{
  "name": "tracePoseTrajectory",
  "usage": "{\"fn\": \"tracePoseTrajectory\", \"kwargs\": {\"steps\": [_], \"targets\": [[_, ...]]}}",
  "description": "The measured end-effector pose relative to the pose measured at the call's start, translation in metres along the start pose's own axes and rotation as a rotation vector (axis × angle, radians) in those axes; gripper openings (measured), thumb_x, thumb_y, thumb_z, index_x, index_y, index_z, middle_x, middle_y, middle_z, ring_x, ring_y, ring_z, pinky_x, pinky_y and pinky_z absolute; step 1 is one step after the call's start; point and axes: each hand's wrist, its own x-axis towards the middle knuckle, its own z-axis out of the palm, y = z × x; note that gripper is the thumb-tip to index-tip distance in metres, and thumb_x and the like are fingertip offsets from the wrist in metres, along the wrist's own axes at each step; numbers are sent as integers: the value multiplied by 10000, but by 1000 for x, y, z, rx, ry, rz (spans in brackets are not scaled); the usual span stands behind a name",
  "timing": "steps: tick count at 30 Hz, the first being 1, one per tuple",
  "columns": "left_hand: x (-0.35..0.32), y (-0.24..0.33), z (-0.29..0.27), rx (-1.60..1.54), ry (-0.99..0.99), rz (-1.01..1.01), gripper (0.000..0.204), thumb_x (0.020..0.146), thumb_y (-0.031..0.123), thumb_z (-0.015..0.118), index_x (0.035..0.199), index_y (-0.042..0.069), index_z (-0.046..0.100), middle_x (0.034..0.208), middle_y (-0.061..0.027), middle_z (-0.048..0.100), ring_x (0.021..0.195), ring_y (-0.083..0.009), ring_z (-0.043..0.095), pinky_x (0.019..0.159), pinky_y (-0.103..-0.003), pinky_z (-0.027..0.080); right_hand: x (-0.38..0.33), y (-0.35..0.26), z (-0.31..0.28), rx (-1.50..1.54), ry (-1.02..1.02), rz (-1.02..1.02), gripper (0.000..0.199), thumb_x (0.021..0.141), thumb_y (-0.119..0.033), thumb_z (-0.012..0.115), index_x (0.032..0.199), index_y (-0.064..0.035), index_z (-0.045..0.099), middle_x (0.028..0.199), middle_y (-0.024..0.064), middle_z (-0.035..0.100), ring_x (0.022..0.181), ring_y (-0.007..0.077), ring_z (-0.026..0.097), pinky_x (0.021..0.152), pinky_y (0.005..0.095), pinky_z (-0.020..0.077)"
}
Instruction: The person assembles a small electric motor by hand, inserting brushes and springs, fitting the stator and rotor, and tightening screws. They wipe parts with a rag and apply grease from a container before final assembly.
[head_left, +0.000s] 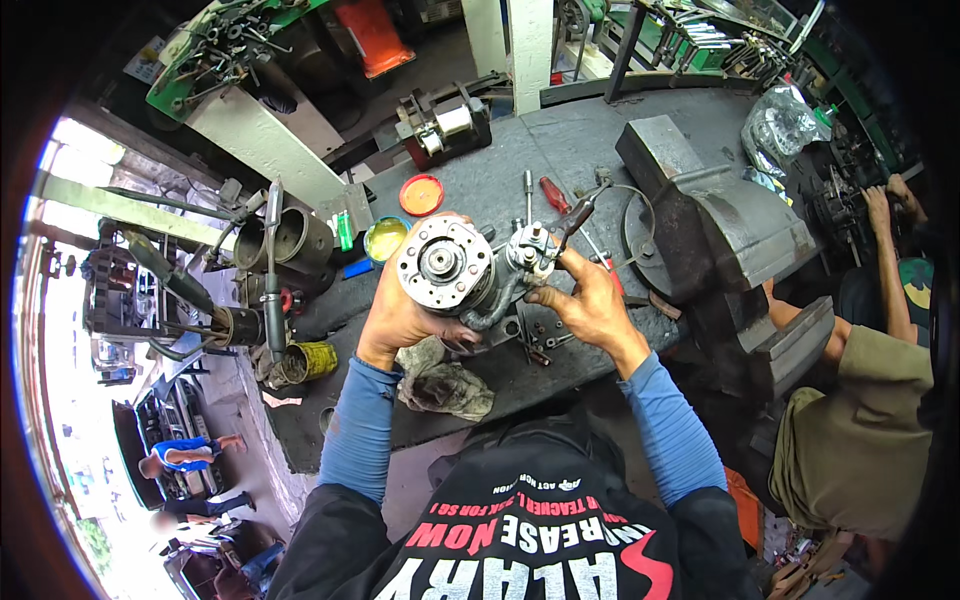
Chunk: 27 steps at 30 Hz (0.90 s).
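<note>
I hold a starter motor (470, 262) above the workbench, its round metal end face with a centre shaft turned up toward me. My left hand (383, 318) is closed around the left side of the motor body. On the other side, my right hand (597, 312) grips the smaller cylinder (530, 252) with terminals that is attached to the motor, thumb toward its lower edge. A dirty grey rag (445, 388) lies on the bench below my left hand. Small bolts and sockets (545, 335) lie partly hidden beneath the motor.
A large bench vise (725, 225) stands at the right. Behind the motor lie a red-handled screwdriver (554, 195), a round tub of yellow grease (386, 240) and a red-rimmed lid (422, 195). Metal cylinders (300, 240) stand at the left. Another person's arm (885, 255) reaches in at far right.
</note>
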Motion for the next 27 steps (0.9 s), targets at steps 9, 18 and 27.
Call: {"fn": "tracePoseTrajectory", "kwargs": {"steps": [9,18,27], "targets": [[-3,13,-8,127,-1,-69,1250,386,41,1066,1512,21,524,1408,-38,659,1290,-165,617,1173,-353,464,-26,-34,10,-51,218,127,633,908,-170,847,1479,-26,613,1363,192,710,1201,311,714,1010,407,569],[6,17,-18,76,-165,-95,1227,357,-4,1010,1498,41,562,1429,-40,669,1324,-189,619,1216,-371,431,-7,-31,19,145,264,-77,829,786,-133,923,1534,-72,572,1459,156,662,1355,298,628,1105,425,505],[3,10,-18,239,-159,-47,1020,526,-41,915,1457,96,522,1369,-55,636,1316,-217,603,1200,-401,458,-2,-30,6,76,133,-104,813,756,-268,962,1482,-109,632,1292,165,749,1228,335,709,1039,412,523]]}}
